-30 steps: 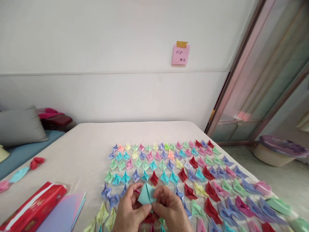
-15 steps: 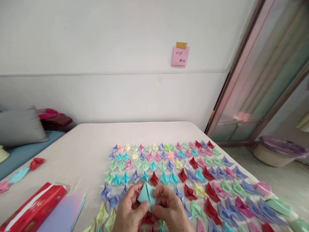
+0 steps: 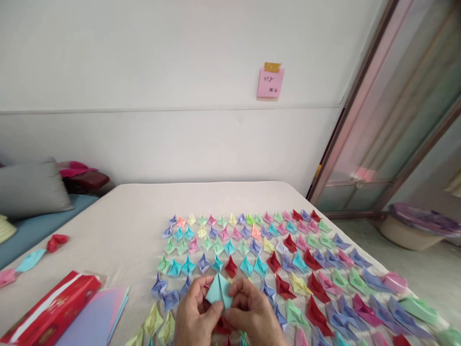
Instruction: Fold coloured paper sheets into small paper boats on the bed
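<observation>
Light-blue folded paper (image 3: 217,290), pinched between the left hand (image 3: 196,310) and right hand (image 3: 254,312) at 6 o'clock above the cloth-covered table (image 3: 140,221); its corner points to 12, its visible long axis following the crease. Rows of paper boats (image 3: 260,265) spread toward 2; a white wall (image 3: 144,144) rises at 12. Paper position and heading nearly match a half-second earlier.

Fingers (image 3: 236,317) holding blue paper (image 3: 216,290), paper boats (image 3: 274,262)
</observation>
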Demonstrator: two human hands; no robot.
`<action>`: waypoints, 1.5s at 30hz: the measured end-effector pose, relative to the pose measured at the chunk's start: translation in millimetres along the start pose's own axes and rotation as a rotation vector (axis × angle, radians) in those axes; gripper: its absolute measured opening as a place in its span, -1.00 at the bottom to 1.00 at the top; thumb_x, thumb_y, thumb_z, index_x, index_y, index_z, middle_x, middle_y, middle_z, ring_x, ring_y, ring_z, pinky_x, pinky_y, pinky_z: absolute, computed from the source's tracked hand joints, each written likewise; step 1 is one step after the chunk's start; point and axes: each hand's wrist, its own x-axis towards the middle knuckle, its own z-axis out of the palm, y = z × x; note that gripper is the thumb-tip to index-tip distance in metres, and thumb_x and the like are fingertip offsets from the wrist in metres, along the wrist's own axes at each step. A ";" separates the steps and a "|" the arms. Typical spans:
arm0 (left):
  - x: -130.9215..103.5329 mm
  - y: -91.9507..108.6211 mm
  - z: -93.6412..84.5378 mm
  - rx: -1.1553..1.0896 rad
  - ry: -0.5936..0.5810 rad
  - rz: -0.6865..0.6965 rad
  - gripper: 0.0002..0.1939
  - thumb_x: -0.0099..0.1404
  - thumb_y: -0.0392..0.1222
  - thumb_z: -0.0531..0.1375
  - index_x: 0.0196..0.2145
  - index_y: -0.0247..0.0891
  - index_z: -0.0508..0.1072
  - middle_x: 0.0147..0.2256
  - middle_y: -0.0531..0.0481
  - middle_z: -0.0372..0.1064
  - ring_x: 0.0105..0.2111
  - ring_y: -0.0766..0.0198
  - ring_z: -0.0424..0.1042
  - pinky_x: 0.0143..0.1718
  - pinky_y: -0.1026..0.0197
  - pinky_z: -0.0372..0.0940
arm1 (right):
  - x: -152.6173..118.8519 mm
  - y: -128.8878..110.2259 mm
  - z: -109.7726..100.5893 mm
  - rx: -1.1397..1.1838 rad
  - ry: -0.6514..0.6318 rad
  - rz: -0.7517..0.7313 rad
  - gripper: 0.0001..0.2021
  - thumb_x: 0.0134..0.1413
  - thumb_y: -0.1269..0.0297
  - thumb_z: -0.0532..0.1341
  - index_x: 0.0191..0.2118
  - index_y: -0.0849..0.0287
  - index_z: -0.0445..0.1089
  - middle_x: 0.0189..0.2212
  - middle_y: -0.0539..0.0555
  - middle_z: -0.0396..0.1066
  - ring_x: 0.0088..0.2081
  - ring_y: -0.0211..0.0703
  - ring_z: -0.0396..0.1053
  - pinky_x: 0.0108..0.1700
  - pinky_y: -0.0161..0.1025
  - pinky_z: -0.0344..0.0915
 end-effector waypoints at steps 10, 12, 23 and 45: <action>-0.8 -1.1 1.2 -0.034 -0.013 0.009 -0.65 -0.04 -0.35 0.31 -0.22 -0.29 0.50 -0.35 -0.11 0.63 -0.42 0.10 0.55 -0.32 0.16 0.38 | 3.0 9.2 -6.7 0.000 -0.079 0.017 -0.75 -0.33 0.48 0.30 -0.45 0.15 0.25 -0.80 -0.28 0.22 -0.74 -0.46 0.07 -0.63 -0.44 0.01; -1.1 0.1 1.6 -0.041 -0.007 0.001 -0.64 -0.05 -0.34 0.32 -0.21 -0.30 0.49 -0.33 -0.13 0.63 -0.39 0.06 0.56 -0.32 0.15 0.38 | 4.7 13.9 -6.3 0.007 -0.072 0.014 -0.73 -0.34 0.46 0.32 -0.45 0.12 0.23 -0.81 -0.29 0.19 -0.75 -0.44 0.08 -0.64 -0.43 0.06; 9.1 -5.8 -18.4 -0.114 0.030 -0.082 -0.58 0.01 -0.21 0.36 -0.15 -0.31 0.40 -0.56 0.09 0.49 -0.54 0.27 0.41 -0.46 0.28 0.24 | -0.1 11.8 0.7 -0.125 -0.100 -0.059 -0.73 -0.36 0.55 0.19 -0.42 0.13 0.24 -0.77 -0.28 0.21 -0.72 -0.45 0.10 -0.62 -0.43 0.02; 0.2 17.0 -13.8 -0.190 0.126 -0.048 -0.56 0.06 -0.25 0.28 -0.07 -0.19 0.34 -0.61 0.27 0.25 -0.62 0.41 0.15 -0.53 0.35 0.09 | -5.0 15.8 3.2 -0.146 -0.157 0.052 -0.70 -0.44 0.58 0.15 -0.44 0.11 0.25 -0.77 -0.23 0.29 -0.73 -0.41 0.13 -0.65 -0.44 -0.12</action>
